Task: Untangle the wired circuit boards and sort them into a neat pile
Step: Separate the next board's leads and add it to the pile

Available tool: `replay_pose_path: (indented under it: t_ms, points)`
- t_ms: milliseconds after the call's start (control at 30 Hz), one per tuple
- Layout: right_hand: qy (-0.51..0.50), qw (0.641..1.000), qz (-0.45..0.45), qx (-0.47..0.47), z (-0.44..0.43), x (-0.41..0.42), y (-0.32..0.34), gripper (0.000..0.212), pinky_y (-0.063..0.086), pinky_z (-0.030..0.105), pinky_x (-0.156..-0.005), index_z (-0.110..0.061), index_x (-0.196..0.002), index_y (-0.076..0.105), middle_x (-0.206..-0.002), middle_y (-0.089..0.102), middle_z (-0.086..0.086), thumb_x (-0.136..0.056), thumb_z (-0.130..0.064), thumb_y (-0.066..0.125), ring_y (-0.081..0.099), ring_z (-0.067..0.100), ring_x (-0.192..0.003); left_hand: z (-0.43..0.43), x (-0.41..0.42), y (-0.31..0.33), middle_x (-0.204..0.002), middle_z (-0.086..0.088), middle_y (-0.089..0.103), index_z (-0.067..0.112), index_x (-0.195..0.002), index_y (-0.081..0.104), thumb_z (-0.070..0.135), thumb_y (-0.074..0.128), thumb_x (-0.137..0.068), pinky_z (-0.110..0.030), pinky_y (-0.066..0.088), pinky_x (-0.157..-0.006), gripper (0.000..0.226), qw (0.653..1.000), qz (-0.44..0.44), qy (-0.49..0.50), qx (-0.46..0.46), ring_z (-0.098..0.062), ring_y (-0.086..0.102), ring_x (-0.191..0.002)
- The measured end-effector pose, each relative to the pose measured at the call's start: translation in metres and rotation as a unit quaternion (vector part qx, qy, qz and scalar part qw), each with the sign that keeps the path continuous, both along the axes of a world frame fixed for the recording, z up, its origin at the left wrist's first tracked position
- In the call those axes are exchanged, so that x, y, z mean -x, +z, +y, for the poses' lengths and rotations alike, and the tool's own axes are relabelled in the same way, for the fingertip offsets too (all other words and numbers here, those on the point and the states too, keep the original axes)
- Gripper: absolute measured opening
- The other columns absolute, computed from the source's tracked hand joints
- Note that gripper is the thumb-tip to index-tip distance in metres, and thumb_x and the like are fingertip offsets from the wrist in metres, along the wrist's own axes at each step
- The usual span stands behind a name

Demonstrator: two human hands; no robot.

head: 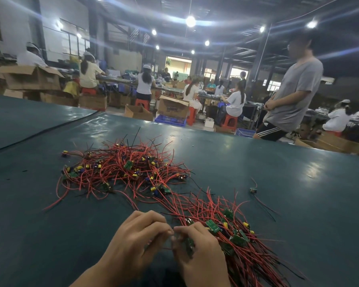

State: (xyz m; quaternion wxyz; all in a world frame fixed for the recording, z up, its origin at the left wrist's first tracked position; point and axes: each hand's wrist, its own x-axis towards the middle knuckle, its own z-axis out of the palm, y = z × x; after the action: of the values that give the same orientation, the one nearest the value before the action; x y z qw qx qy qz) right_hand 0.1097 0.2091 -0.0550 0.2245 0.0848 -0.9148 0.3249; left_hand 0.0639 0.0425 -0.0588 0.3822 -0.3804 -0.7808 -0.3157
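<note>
Dark green table cover (50,204), glossy, in a big lit workshop. Seated workers at the benches behind; one person in a grey shirt (294,96) stands at the far edge.

Two heaps: tangled heap (122,168) mid-table, sorted pile (236,241) by my right. One stray board (253,190) lies apart.

My right hand (197,257) grips a circuit board (190,245). My left hand (137,243) is curled, fingertips touching the right's; I cannot tell what it holds.

Open cover to the left.
</note>
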Motion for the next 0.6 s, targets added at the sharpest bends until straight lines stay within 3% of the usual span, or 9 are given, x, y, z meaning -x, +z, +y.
replay_pose_path:
  t_ms: [133, 267, 367, 500, 600]
  points:
    - [0.076, 0.995, -0.053, 0.038, 0.0, 0.001, 0.0019, 0.022, 0.045, 0.017, -0.065, -0.031, -0.096, 0.071, -0.082, 0.058, -0.021, -0.076, -0.027, 0.061, 0.057, 0.003, -0.078, -0.0028, -0.0021, 0.0027, -0.094, 0.012, 0.059, 0.022, -0.086, 0.07, 0.036, 0.047, -0.098, -0.025, 0.042, -0.066, 0.03, 1.0, -0.023, 0.011, -0.01, -0.006, 0.052, -0.074]
    - [0.1, 0.992, -0.064, 0.051, -0.0012, -0.0016, 0.0041, 0.021, 0.039, 0.013, -0.058, -0.033, -0.096, 0.071, -0.082, 0.063, -0.02, -0.076, -0.028, 0.063, 0.056, 0.006, -0.063, -0.0042, -0.0019, 0.0071, -0.094, 0.009, 0.06, 0.018, -0.085, 0.071, 0.032, 0.048, -0.097, -0.033, 0.048, -0.062, 0.03, 0.997, -0.042, 0.004, -0.058, -0.011, 0.059, -0.074]
    - [0.096, 0.992, -0.043, 0.064, -0.0029, -0.0026, 0.0052, 0.012, 0.041, 0.014, -0.059, -0.031, -0.089, 0.071, -0.076, 0.063, -0.018, -0.083, -0.038, 0.064, 0.057, 0.005, -0.064, -0.0026, -0.0032, 0.0076, -0.093, 0.008, 0.06, 0.016, -0.085, 0.072, 0.031, 0.05, -0.096, -0.034, 0.05, -0.06, 0.028, 0.996, -0.056, -0.013, -0.072, -0.014, 0.061, -0.073]
    - [0.081, 0.992, -0.041, 0.089, -0.0019, -0.004, 0.0063, 0.005, 0.045, 0.019, -0.058, -0.03, -0.086, 0.071, -0.073, 0.064, -0.016, -0.085, -0.029, 0.066, 0.06, 0.009, -0.063, -0.0015, -0.0042, 0.0073, -0.092, 0.007, 0.06, 0.014, -0.085, 0.073, 0.033, 0.05, -0.097, -0.031, 0.051, -0.059, 0.031, 0.995, -0.064, -0.022, -0.073, -0.013, 0.061, -0.072]
    - [0.108, 0.984, -0.09, 0.114, -0.0019, -0.0071, 0.0082, 0.022, 0.04, 0.014, -0.055, -0.035, -0.091, 0.071, -0.076, 0.068, -0.014, -0.076, -0.022, 0.062, 0.06, 0.009, -0.058, -0.0026, -0.004, 0.0087, -0.092, 0.007, 0.06, 0.014, -0.086, 0.073, 0.035, 0.048, -0.097, -0.027, 0.05, -0.058, 0.035, 0.994, -0.068, -0.021, -0.087, -0.007, 0.06, -0.072]
